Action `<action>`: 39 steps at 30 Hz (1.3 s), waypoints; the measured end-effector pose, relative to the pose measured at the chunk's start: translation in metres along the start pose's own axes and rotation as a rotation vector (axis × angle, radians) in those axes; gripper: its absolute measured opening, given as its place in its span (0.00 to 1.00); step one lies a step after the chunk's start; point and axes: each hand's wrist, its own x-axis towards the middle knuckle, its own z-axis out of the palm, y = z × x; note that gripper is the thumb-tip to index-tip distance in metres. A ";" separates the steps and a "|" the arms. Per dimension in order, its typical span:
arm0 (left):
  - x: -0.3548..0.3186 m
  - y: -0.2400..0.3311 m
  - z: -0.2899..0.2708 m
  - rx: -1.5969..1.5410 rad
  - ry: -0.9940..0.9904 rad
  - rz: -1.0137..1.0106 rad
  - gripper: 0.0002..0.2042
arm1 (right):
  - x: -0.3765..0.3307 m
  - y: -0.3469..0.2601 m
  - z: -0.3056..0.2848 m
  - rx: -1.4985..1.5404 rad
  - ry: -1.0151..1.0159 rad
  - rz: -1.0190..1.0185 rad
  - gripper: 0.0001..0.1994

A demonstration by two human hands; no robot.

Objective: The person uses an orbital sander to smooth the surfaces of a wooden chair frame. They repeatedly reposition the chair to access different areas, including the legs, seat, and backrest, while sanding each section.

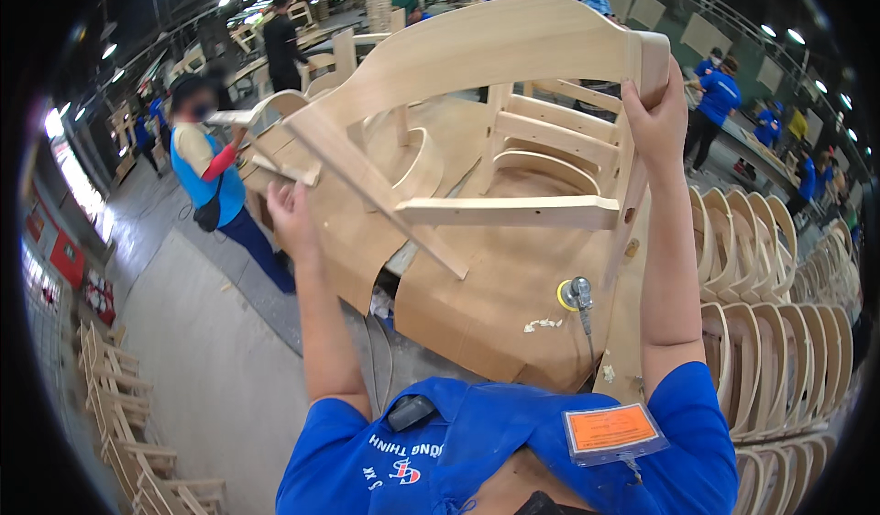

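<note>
An unfinished pale wooden chair frame [495,52] is raised and tilted above the table, showing its wide curved back rail, two legs and a crossbar [509,211]. My right hand [658,125] grips the frame's upper right corner, with the thumb on the near face. To the left, my left hand [295,220] is lifted beside the frame and apart from it; its fingers are loosely bent and parted, with nothing visible in them. A round sander [576,293] with a yellow edge lies on the cardboard-covered table [486,318], its cord trailing toward me.
Another slatted chair frame [555,130] stands on the table behind. At the left, a co-worker [209,162] in a blue vest handles a wooden part. Curved wooden parts are stacked [779,359] at the right. Chair frames [124,423] line the lower left floor.
</note>
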 end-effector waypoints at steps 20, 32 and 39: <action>-0.033 -0.016 0.006 -0.207 -0.465 0.107 0.21 | -0.009 0.078 -0.046 0.173 0.178 0.235 0.19; -0.128 0.024 0.064 -0.202 -0.621 0.397 0.41 | -0.084 0.180 -0.157 0.161 0.473 0.669 0.29; -0.170 0.075 0.097 -0.133 -0.651 0.811 0.41 | -0.151 0.215 -0.228 0.277 0.504 0.693 0.29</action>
